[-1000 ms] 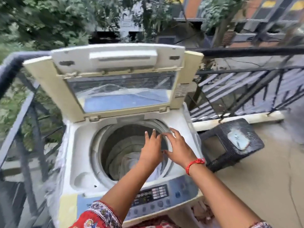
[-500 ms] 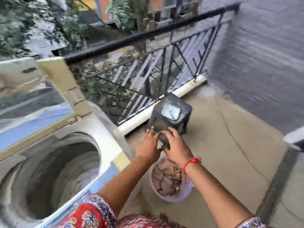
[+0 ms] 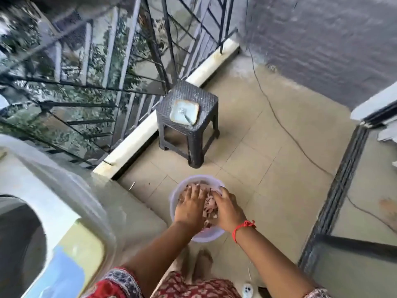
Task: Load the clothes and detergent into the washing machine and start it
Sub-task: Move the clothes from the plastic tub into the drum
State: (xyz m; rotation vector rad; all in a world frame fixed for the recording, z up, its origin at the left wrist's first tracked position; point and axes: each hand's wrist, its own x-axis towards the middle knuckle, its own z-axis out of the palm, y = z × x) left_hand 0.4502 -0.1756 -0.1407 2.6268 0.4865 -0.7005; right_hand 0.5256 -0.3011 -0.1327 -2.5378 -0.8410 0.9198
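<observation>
A pale lilac tub stands on the tiled floor in front of me, filled with pinkish-brown clothes. My left hand lies on the clothes at the tub's left side, fingers spread. Beside it, my right hand, with a red thread at the wrist, presses into the clothes on the right side. Whether either hand has closed on cloth is not clear. The white top-loading washing machine fills the lower left, its dark drum opening visible.
A dark woven-pattern stool stands beyond the tub, with a square pale-blue dish on it. A black metal railing runs along the left. A thin cable crosses the floor. A door frame stands at right.
My view has swung from the machine's drum down to the floor on the right. Both hands left the drum opening, dropped past the stool and now rest in the tub of clothes.
</observation>
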